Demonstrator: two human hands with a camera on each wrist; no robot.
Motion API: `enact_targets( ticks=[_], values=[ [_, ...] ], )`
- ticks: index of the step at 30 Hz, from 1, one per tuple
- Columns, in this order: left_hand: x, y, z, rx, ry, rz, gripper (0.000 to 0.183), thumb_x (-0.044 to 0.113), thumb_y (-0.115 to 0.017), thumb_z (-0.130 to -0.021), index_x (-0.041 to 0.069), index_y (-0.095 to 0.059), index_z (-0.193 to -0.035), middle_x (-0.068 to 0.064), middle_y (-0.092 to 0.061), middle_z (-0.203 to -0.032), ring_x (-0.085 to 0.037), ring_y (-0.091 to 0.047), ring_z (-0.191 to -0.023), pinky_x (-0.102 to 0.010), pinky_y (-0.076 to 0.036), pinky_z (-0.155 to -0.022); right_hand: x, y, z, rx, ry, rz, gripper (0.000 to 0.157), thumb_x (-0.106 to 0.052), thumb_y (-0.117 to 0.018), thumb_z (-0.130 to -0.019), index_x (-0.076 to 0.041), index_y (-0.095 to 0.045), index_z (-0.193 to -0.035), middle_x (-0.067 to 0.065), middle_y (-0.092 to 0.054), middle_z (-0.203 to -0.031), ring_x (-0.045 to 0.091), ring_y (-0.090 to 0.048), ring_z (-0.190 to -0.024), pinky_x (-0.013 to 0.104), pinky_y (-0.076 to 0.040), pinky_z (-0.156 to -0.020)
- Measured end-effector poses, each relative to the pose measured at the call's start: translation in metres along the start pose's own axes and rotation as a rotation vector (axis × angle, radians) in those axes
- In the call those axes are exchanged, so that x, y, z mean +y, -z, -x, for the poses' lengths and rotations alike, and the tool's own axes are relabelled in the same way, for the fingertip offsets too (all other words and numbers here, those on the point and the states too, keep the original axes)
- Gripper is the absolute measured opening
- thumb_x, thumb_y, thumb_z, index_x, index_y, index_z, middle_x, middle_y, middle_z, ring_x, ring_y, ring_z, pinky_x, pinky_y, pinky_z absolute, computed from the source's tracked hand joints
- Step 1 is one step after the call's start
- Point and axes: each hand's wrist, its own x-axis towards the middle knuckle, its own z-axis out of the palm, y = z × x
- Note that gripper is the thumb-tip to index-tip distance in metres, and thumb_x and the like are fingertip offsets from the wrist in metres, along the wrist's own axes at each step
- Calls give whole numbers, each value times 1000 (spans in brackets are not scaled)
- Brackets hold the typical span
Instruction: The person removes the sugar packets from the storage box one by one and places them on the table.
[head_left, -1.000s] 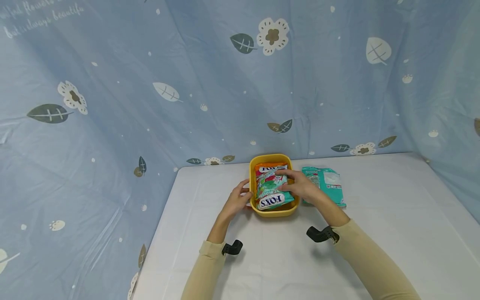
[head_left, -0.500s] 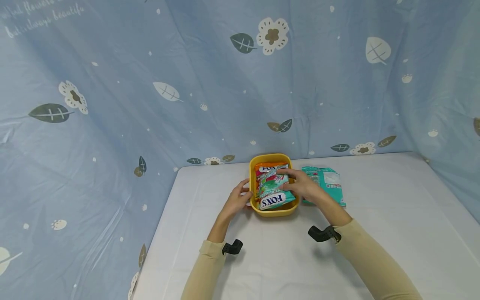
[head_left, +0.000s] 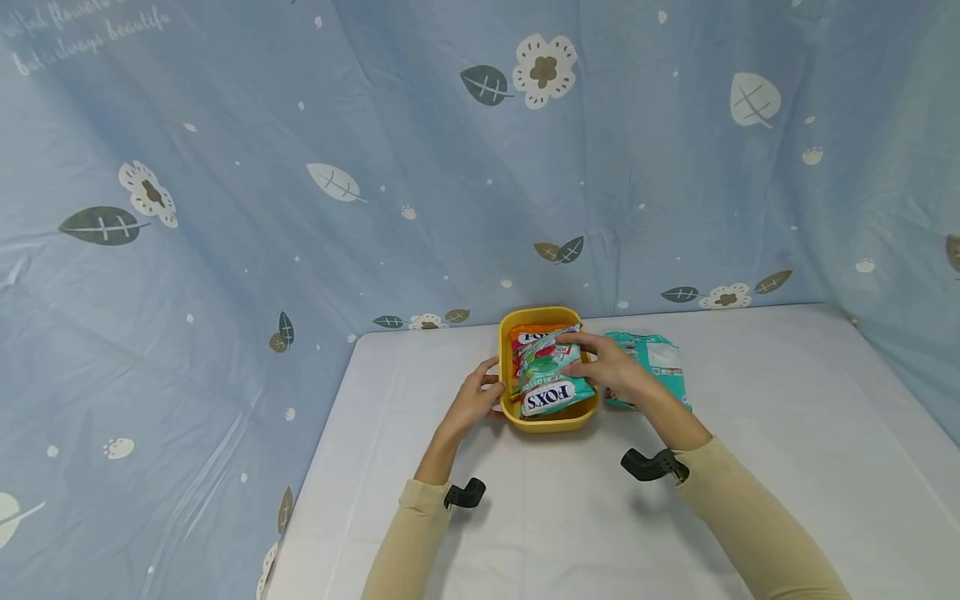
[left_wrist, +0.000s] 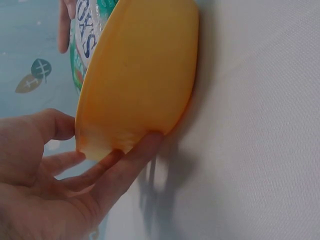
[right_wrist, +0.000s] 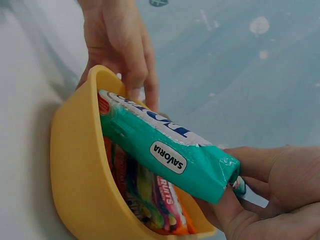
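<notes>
I had the edge of a green sweet bag (head_left: 551, 375) pinched in my right hand (head_left: 613, 368), thumb and fingers nearly closed on it. My left hand (head_left: 471, 402) was loosely spread, its fingers against the left wall of a yellow tub (head_left: 552, 427). A blue curtain (head_left: 405, 275) ran along the left and back of the white table (head_left: 540, 517). Inside the tub lay an orange bag (head_left: 527, 335), with the green bag slanting over it, its right end raised in my fingers. Farther right, just outside the tub, a second bag (head_left: 669, 382) lay flat on the table.

The green bag covered most of the orange one, so I couldn't tell how many packs were underneath. My right hand hid part of the second bag. The left wrist view cut off the tub's upper end and showed only part of the lettering.
</notes>
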Motion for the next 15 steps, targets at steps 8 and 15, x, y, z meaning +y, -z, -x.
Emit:
enact_targets(
  ticks=[8,15],
  values=[
    [-8,0,-5,8,3,-6,61,8,-50,-99,11,-28,-155,-32,-46,-137,-48,-59,-115,-61,-58,-82,-3,6,4,9,-12,31,57,-14,-65,-94,-23,-46,-147,19,-34,-154,13,-47,-63,24,-47,-55],
    [-18,-1,-9,32,-9,-30,59,12,-51,-99,16,-31,-154,-28,-48,-136,-45,-61,-113,-55,-61,-78,-6,11,8,17,-5,8,56,-14,-65,-94,-26,-47,-145,16,-39,-148,16,-42,-58,22,-42,-49]
  ],
)
